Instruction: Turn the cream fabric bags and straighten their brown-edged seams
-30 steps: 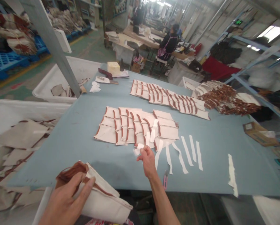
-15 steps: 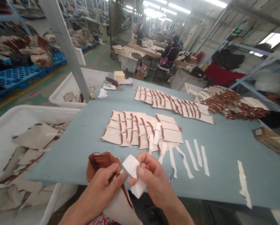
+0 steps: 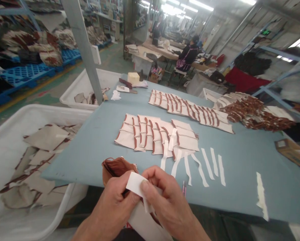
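My left hand (image 3: 114, 201) is closed on a cream fabric piece (image 3: 146, 222) with a brown lining (image 3: 118, 167) that gapes at its upper end. Between the thumb and fingers of my right hand (image 3: 166, 194) is a white strip (image 3: 134, 183), folded over, its free end lying against my left fingertips. Both hands meet at the table's near edge. Just beyond them, several cream pieces with brown edges (image 3: 144, 134) overlap in a row on the blue-green table (image 3: 89, 140). Loose white strips (image 3: 198, 170) lie to the right of these, some resting on the pieces.
A white bin (image 3: 39, 112) of fabric pieces stands at the left, with another bin (image 3: 104, 75) behind it by a metal post (image 3: 83, 43). A second row of pieces (image 3: 190, 110) and a brown-and-cream heap (image 3: 250, 108) lie farther back. A cardboard box (image 3: 293, 152) sits at right. A co-worker (image 3: 188, 55) sits beyond.
My right hand has brought the white strip left and closer against the fabric piece, so my hands now touch. The view has shifted slightly to the left.
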The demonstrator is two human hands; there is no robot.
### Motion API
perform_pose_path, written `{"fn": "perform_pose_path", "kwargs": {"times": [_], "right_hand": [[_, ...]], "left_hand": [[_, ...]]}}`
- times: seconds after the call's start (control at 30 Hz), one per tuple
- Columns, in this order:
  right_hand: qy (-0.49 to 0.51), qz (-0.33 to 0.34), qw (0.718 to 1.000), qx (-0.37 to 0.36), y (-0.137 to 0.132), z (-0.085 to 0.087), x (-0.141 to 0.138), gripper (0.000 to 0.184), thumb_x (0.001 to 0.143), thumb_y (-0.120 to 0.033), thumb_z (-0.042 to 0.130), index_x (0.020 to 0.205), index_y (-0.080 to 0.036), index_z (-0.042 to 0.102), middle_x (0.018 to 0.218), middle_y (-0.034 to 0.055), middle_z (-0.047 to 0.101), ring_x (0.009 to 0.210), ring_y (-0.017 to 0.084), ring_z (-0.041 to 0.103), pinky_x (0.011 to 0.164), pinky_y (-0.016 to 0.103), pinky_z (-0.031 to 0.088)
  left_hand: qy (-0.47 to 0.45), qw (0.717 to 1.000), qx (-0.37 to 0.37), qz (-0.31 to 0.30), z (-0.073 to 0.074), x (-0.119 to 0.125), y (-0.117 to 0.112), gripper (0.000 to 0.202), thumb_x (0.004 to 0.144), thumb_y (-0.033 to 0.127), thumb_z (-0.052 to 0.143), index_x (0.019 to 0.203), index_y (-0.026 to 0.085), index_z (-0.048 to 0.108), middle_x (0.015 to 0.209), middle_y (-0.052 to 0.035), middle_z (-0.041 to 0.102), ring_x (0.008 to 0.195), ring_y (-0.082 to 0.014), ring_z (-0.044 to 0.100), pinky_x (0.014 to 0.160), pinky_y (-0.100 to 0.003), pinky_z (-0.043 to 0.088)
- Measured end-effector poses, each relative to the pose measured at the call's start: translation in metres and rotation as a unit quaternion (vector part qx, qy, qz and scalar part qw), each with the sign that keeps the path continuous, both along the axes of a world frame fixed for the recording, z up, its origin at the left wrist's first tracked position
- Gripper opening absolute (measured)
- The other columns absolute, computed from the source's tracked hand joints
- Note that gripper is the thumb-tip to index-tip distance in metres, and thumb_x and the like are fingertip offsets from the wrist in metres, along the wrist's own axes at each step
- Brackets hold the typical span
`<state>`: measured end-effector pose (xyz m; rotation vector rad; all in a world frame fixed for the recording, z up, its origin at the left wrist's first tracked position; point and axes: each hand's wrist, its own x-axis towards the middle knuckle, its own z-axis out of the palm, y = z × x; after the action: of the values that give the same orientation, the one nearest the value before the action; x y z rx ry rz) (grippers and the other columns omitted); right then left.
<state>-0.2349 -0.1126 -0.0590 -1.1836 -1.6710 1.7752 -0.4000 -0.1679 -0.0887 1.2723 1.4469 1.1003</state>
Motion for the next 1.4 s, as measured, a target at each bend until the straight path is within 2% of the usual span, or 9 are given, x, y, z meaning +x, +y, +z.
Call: {"fn": "perform_pose_path", "kwargs": {"times": [0.3, 0.53, 0.7, 0.8, 0.9, 1.03, 1.2, 1.3, 1.4], "right_hand": [[-0.028, 0.014, 0.999, -0.015, -0.009, 0.014, -0.012, 0.022, 0.091, -0.043, 0.064, 0.087, -0.021, 0.064, 0.061, -0.0038, 0.060, 0.051, 0.012, 0.047, 0.049, 0.023, 0.033], [-0.066, -0.003, 0.994, 0.087, -0.017, 0.013, -0.007, 0.029, 0.094, -0.045, 0.064, 0.081, -0.020, 0.068, 0.065, -0.0036, 0.056, 0.058, 0.012, 0.047, 0.054, 0.023, 0.036], [-0.061, -0.016, 0.998, 0.019, -0.032, 0.007, -0.007, 0.033, 0.096, -0.050, 0.063, 0.083, -0.020, 0.065, 0.066, -0.0034, 0.058, 0.060, 0.012, 0.047, 0.055, 0.023, 0.036], [-0.068, -0.037, 0.997, -0.002, -0.043, 0.005, -0.010, 0.036, 0.097, -0.053, 0.062, 0.081, -0.020, 0.061, 0.068, -0.0033, 0.058, 0.062, 0.012, 0.047, 0.056, 0.023, 0.034], [-0.078, -0.055, 0.995, -0.016, -0.053, 0.002, -0.014, 0.038, 0.099, -0.056, 0.060, 0.084, -0.021, 0.061, 0.070, -0.0036, 0.058, 0.064, 0.012, 0.046, 0.057, 0.023, 0.034], [-0.109, -0.076, 0.991, 0.025, -0.058, -0.006, -0.023, 0.037, 0.100, -0.055, 0.057, 0.083, -0.022, 0.060, 0.066, -0.0039, 0.058, 0.060, 0.013, 0.047, 0.056, 0.024, 0.034], [-0.131, -0.116, 0.979, 0.103, -0.059, -0.016, -0.032, 0.034, 0.099, -0.051, 0.057, 0.081, -0.023, 0.061, 0.062, -0.0043, 0.059, 0.055, 0.013, 0.049, 0.054, 0.026, 0.032], [-0.129, -0.132, 0.976, 0.114, -0.061, -0.019, -0.035, 0.033, 0.100, -0.049, 0.056, 0.079, -0.023, 0.060, 0.062, -0.0038, 0.061, 0.054, 0.013, 0.050, 0.053, 0.026, 0.033], [-0.127, -0.136, 0.976, 0.109, -0.063, -0.024, -0.037, 0.033, 0.102, -0.048, 0.056, 0.080, -0.023, 0.060, 0.063, -0.0030, 0.062, 0.053, 0.014, 0.051, 0.052, 0.026, 0.034]], "left_hand": [[0.059, 0.997, 0.047, 0.029, 0.009, -0.015, -0.018, 0.036, 0.099, 0.038, 0.062, 0.068, 0.020, 0.061, 0.060, 0.0037, 0.062, 0.055, -0.0127, 0.056, 0.050, -0.019, 0.040], [0.009, 0.999, 0.033, 0.021, 0.010, -0.028, -0.033, 0.044, 0.107, 0.043, 0.056, 0.071, 0.021, 0.066, 0.062, 0.0034, 0.062, 0.054, -0.0128, 0.052, 0.049, -0.020, 0.038], [-0.005, 0.999, 0.006, 0.042, 0.011, -0.029, -0.040, 0.051, 0.107, 0.052, 0.054, 0.070, 0.021, 0.066, 0.062, 0.0017, 0.061, 0.054, -0.0149, 0.052, 0.049, -0.023, 0.039], [-0.009, 0.997, -0.035, 0.067, 0.006, -0.027, -0.045, 0.051, 0.108, 0.055, 0.053, 0.073, 0.021, 0.068, 0.068, 0.0003, 0.064, 0.062, -0.0175, 0.057, 0.057, -0.025, 0.044], [-0.013, 0.994, -0.031, 0.105, -0.002, -0.025, -0.049, 0.052, 0.108, 0.057, 0.055, 0.071, 0.021, 0.066, 0.068, 0.0014, 0.061, 0.063, -0.0171, 0.054, 0.058, -0.025, 0.043], [-0.009, 0.993, -0.009, 0.121, -0.010, -0.023, -0.047, 0.054, 0.109, 0.058, 0.055, 0.071, 0.021, 0.065, 0.068, 0.0023, 0.059, 0.062, -0.0164, 0.052, 0.055, -0.024, 0.041], [-0.033, 0.989, -0.019, 0.142, -0.010, -0.023, -0.046, 0.056, 0.107, 0.065, 0.057, 0.074, 0.021, 0.069, 0.070, 0.0003, 0.066, 0.064, -0.0184, 0.058, 0.058, -0.025, 0.047], [-0.098, 0.981, -0.068, 0.156, -0.012, -0.023, -0.049, 0.064, 0.104, 0.075, 0.053, 0.088, 0.020, 0.080, 0.079, -0.0052, 0.077, 0.072, -0.0233, 0.068, 0.063, -0.027, 0.055], [-0.165, 0.963, -0.123, 0.174, -0.017, -0.025, -0.052, 0.072, 0.103, 0.080, 0.050, 0.101, 0.017, 0.085, 0.089, -0.0098, 0.084, 0.070, -0.0245, 0.072, 0.063, -0.030, 0.058]]}}
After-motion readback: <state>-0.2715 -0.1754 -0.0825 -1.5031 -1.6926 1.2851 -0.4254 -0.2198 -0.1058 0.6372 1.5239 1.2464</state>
